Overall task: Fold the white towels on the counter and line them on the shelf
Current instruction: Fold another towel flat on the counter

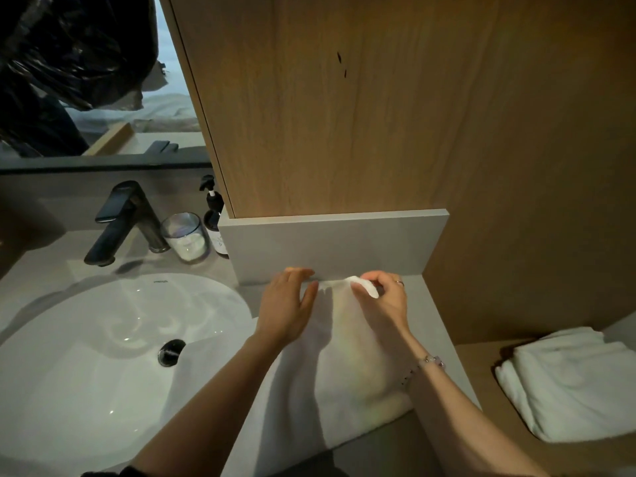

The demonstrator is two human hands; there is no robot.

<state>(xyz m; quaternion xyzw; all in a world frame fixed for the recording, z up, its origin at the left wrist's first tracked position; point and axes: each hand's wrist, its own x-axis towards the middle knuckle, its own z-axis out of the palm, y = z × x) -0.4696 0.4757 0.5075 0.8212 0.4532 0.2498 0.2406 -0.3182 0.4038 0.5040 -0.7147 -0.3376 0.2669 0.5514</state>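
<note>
A white towel lies spread lengthwise on the grey counter, running from the back splash to the front edge. My left hand lies flat on its far left part, fingers straight. My right hand pinches the towel's far right corner, lifted slightly off the counter. A folded white towel sits on the lower wooden shelf at the right.
A white oval sink with a black tap lies to the left. A glass tumbler and a dark pump bottle stand behind it. A wooden cabinet rises above the back splash.
</note>
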